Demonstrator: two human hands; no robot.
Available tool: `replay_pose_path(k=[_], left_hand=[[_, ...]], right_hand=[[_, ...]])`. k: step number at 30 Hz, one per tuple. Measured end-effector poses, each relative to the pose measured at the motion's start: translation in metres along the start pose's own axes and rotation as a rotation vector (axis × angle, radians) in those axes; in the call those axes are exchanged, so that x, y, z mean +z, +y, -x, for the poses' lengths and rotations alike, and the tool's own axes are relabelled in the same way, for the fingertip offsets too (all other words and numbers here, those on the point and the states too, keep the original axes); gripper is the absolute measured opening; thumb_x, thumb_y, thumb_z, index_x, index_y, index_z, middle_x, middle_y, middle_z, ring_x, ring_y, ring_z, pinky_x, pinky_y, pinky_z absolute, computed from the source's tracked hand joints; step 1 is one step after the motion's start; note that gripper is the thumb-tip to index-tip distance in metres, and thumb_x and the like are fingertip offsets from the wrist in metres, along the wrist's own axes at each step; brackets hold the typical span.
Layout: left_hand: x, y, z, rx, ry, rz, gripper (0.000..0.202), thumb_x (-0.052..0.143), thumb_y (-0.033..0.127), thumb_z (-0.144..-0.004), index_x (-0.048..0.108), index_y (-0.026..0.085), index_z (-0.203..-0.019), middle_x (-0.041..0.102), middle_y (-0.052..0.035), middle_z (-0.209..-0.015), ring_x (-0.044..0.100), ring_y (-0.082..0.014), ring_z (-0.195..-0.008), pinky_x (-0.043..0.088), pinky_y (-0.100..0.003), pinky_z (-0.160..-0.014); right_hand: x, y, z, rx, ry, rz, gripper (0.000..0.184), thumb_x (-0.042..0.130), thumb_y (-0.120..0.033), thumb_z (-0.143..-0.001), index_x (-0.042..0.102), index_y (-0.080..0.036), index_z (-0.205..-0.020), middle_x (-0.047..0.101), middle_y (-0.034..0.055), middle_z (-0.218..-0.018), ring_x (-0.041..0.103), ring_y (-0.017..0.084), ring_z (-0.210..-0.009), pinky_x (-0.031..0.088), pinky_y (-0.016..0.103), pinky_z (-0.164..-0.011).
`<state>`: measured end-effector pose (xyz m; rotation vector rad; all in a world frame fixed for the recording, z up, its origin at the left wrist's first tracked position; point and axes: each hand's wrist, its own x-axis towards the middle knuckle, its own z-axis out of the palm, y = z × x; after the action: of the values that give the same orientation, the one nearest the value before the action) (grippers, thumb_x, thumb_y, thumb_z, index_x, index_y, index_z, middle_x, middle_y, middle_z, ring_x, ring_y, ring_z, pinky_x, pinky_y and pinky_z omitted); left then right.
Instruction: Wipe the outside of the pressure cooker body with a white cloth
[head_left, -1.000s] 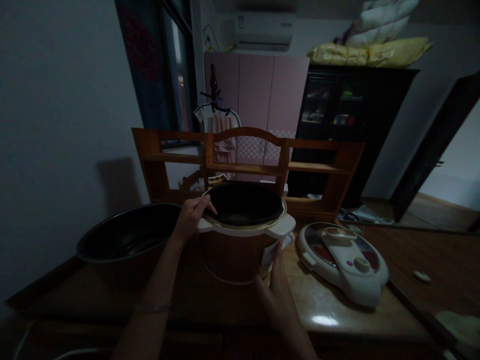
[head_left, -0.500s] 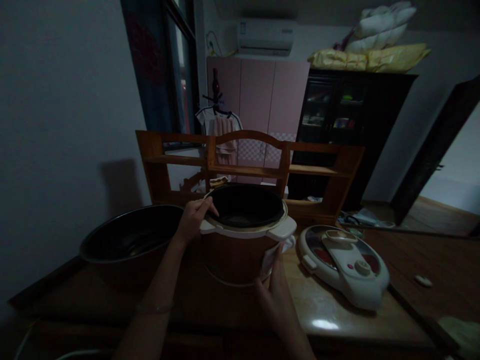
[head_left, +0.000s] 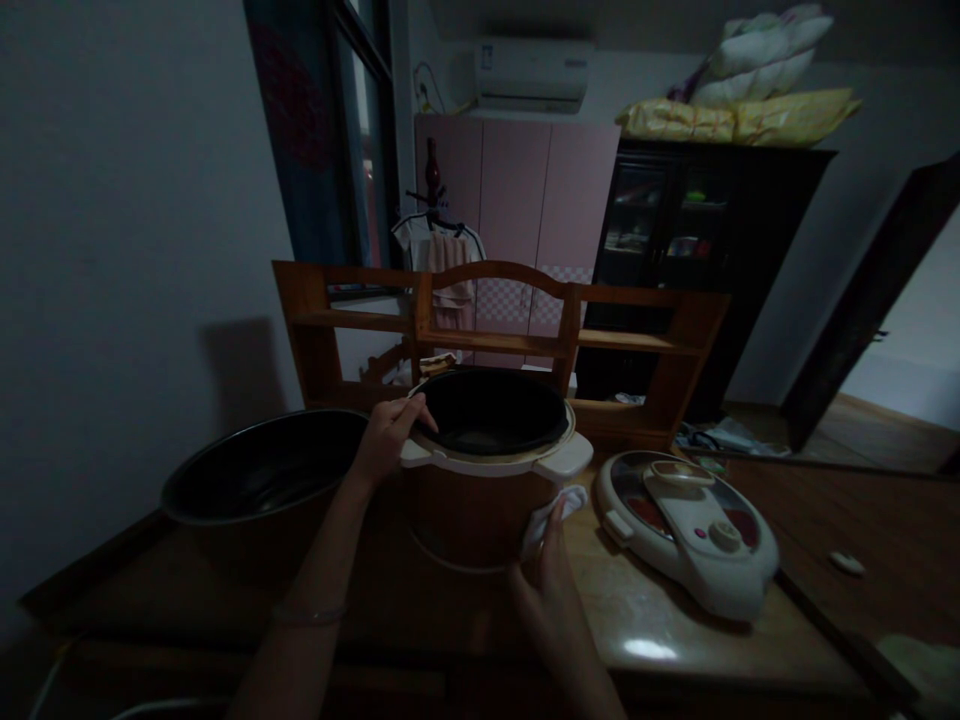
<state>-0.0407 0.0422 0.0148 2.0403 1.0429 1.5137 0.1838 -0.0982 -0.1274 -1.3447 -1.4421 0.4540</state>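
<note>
A brown cooker pot (head_left: 465, 510) with a white rim and a dark inner pot stands on the wooden table (head_left: 675, 620). My left hand (head_left: 386, 440) grips the pot's left rim, fingers curled over the edge. Against the pot's right side, my right hand (head_left: 547, 570) presses a white cloth (head_left: 551, 505), just under the right handle.
The cooker's white lid (head_left: 690, 525) lies to the right of the pot. A large dark bowl (head_left: 262, 480) sits to the left. A wooden shelf rack (head_left: 495, 335) stands behind. A small pale object (head_left: 847, 562) lies at far right on the table.
The white cloth under my right hand has slid a little along the pot's right side. My left hand stays on the rim.
</note>
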Motion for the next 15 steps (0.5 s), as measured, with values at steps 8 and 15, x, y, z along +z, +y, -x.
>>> replay_pose_path(k=[8,15], left_hand=[[-0.0001,-0.0019,-0.0005,-0.005,0.005,0.000,0.053,0.044,0.046,-0.094,0.071,0.018,-0.059,0.067,-0.0035,-0.067,0.060,-0.0173,-0.072,0.041,-0.030,-0.074],[-0.0002,-0.0003,0.0003,-0.007,0.007,-0.003,0.053,0.044,0.045,-0.094,0.071,0.017,-0.059,0.066,-0.0033,-0.066,0.060,-0.0164,-0.071,0.041,-0.029,-0.072]], right_hand=[[0.0008,0.0012,0.0036,0.031,-0.043,0.003,0.089,0.043,-0.024,-0.090,-0.015,-0.016,-0.156,-0.005,0.0088,-0.165,-0.011,0.023,-0.151,0.007,0.051,-0.122],[0.0011,0.0021,0.0096,0.086,-0.087,0.007,0.092,0.045,-0.025,-0.089,-0.019,-0.014,-0.155,-0.010,0.0094,-0.165,-0.015,0.023,-0.149,0.006,0.050,-0.122]])
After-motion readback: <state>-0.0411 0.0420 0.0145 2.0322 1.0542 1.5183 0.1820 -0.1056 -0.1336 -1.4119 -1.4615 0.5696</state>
